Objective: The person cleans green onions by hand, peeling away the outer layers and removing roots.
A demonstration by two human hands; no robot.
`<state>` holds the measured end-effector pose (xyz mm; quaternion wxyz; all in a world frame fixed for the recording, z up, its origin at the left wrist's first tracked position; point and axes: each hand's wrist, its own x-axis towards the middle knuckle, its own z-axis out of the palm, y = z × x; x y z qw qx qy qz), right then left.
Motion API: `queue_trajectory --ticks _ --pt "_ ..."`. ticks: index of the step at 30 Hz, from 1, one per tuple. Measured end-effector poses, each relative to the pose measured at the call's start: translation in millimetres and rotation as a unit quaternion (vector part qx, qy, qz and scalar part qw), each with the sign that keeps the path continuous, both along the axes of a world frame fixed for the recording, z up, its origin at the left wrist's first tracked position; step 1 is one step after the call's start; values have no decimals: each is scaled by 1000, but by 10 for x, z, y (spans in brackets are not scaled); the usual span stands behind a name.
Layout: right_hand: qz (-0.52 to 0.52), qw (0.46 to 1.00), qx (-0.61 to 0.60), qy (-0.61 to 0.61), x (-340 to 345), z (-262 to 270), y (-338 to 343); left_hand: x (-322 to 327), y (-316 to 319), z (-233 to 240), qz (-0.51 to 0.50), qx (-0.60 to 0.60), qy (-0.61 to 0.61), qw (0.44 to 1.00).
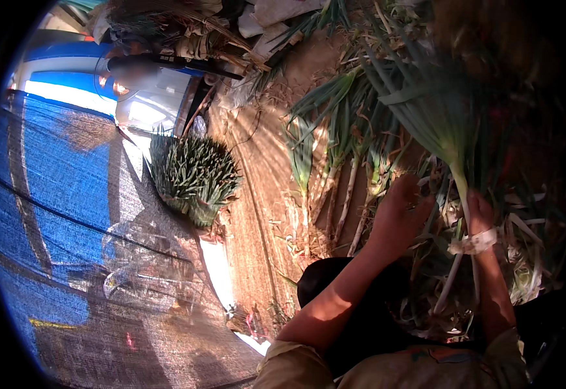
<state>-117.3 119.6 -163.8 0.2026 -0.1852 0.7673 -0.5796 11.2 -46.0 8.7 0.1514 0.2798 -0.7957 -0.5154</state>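
Observation:
My right hand [480,216] is closed around the pale stem of a large green onion [455,167]. Its green leaves fan out up and to the left, blurred at the top, and the lower stem runs down past my wrist. A whitish band [475,241] circles that wrist. To the left is my left hand [402,214], apart from the stem, with fingers part-curled and spread and nothing visible in them. Several more green onions [305,180] lie side by side on the ground beyond my left forearm.
Bundled green onions [195,175] with trimmed tops stand at left, beside a translucent mesh sheet [156,311]. Stripped leaves and husks [526,272] litter the ground at right. A blue and white vehicle [161,92] is behind the bundle. Dry stalks [205,24] are piled at the top.

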Motion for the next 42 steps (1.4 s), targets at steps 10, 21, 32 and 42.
queue_trajectory --ticks 10,21,32,42 --pt "108 986 -22 126 594 1530 -65 89 -244 283 180 429 86 881" --pt "85 991 10 102 1065 1653 224 -12 1 296 197 452 222 841" --pt "132 873 -65 -466 664 1743 214 68 -44 313 148 412 372 819" --pt "99 938 -182 -277 587 2090 -390 -17 27 363 48 441 392 806"
